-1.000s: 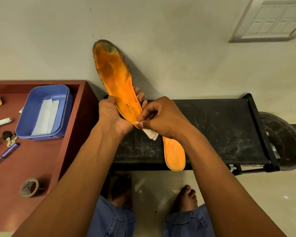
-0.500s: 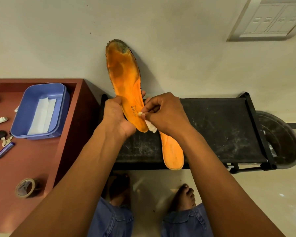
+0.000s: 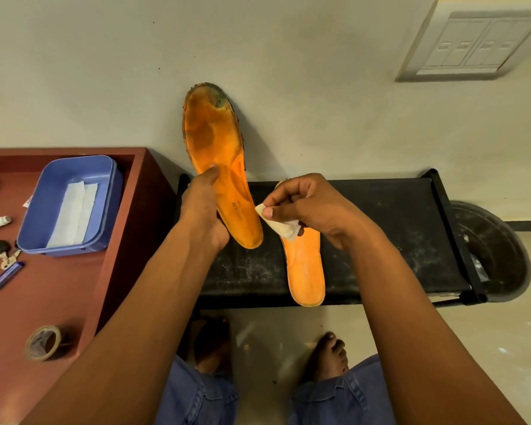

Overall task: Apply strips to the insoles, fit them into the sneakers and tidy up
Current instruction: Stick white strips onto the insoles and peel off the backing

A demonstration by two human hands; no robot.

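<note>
Black bench (image 3: 380, 240) sits against the wall, red-brown table (image 3: 59, 286) to its left. Two orange insoles in view. Held insole (image 3: 218, 154) is upright, toe end up, gripped by the left hand (image 3: 203, 210) around its lower half, thumb on the orange face. Second insole (image 3: 307, 268) lies flat on the bench, heel end toward the person, its far end hidden behind the right hand (image 3: 307, 207). Right hand pinches a small pale strip (image 3: 278, 223) between thumb and index finger, other fingers curled; the strip is just beside the held insole's right edge, apparently not touching it. Can't tell if it is the sticky piece or a peeled backing.

Step in hand, as judged: getting the strip onto the held insole. To do it well, keep the left grip firm so the insole doesn't flex, lay one end of the strip down first, then smooth along its length with the thumb to avoid creases. Keep fingers off any adhesive side. Avoid the dirty, crumbling toe edge, where sticking looks poor.

Counts, largest to smallest: one bench, one table, one blue tray (image 3: 43, 210), two insoles, two white strips in tray (image 3: 72, 213), one tape roll (image 3: 43, 342), one held strip. No sneakers visible. Small items at the table's left edge are too cut off to count.
</note>
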